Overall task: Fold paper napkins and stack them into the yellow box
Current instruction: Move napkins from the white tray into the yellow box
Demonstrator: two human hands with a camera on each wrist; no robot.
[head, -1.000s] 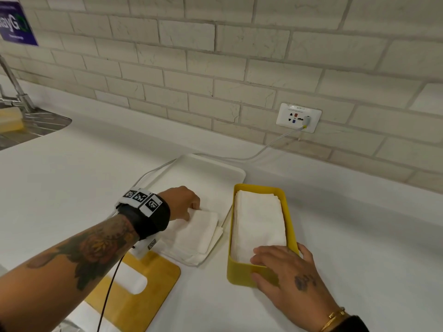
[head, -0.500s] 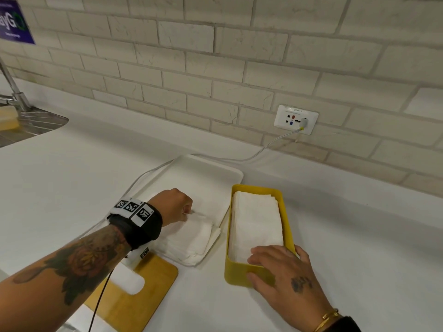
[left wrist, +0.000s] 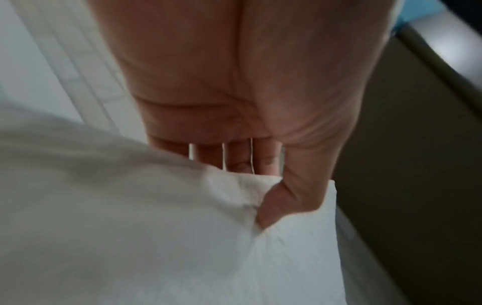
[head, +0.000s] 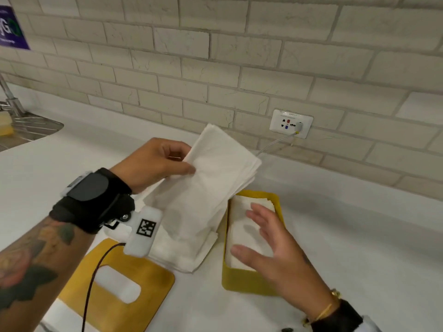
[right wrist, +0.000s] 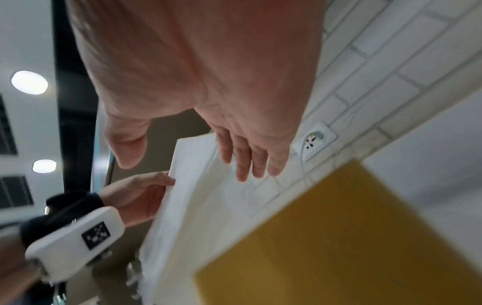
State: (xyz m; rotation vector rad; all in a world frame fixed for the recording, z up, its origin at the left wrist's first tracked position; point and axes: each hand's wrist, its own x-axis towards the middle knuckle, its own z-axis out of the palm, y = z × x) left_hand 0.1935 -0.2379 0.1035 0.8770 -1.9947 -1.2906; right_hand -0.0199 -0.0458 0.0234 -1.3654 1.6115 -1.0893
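Note:
My left hand (head: 167, 161) pinches the upper left edge of a white paper napkin (head: 203, 185) and holds it up above the counter, thumb on top (left wrist: 284, 204). The napkin hangs down over a pile of loose napkins (head: 189, 255) lying on the counter. To the right stands the yellow box (head: 242, 283), with folded white napkins (head: 242, 226) stacked inside. My right hand (head: 266, 233) hovers over the box, fingers spread and straight, holding nothing. The right wrist view shows the raised napkin (right wrist: 198, 206) beyond the fingers (right wrist: 245, 165) and the box wall (right wrist: 339, 237).
A yellow wooden lid with an oblong slot (head: 115, 286) lies at the front left. A wall socket (head: 291, 123) with a plugged cable sits on the tiled wall behind. A sink drainer (head: 26, 128) is at the far left. The white tray is hidden behind the napkin.
My left hand has lifted one napkin off the pile and raised it. My right hand has come off the box's front edge and now hovers open above the stacked napkins.

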